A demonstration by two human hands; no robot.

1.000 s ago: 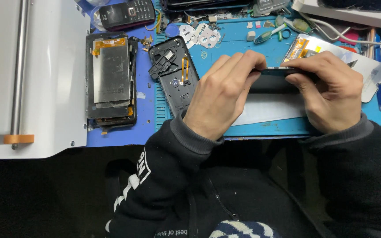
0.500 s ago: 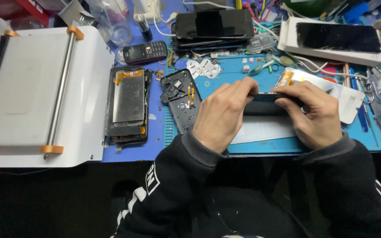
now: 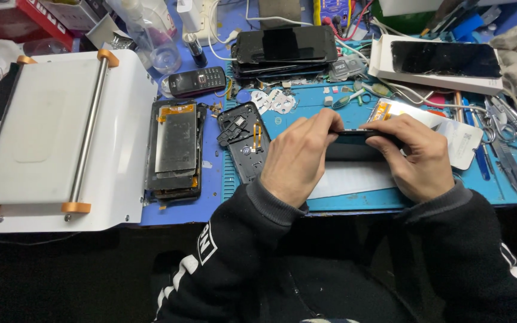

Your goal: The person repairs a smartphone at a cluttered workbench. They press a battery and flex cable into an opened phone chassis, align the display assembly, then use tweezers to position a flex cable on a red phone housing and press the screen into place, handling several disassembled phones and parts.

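My left hand (image 3: pixel 299 157) and my right hand (image 3: pixel 417 157) both grip a thin black phone (image 3: pixel 354 136), held edge-on just above the blue work mat (image 3: pixel 390 200). Fingertips of both hands press along its upper edge. Most of the phone is hidden behind my fingers. A white sheet (image 3: pixel 354 179) lies on the mat under my hands. To the left of my left hand lies an opened black phone back cover (image 3: pixel 243 140) with an orange flex cable.
A white machine with an orange-capped roller bar (image 3: pixel 61 131) fills the left. Beside it lies a stack of phone frames (image 3: pixel 175 149). At the back are a small keypad phone (image 3: pixel 195 81), stacked dark phones (image 3: pixel 285 48) and a screen on a white box (image 3: pixel 444 60). Tweezers and tools (image 3: pixel 507 155) lie at right.
The view has tilted up and pulled back, showing more of the back of the bench. My hands keep hold of the phone and have shifted slightly on it.
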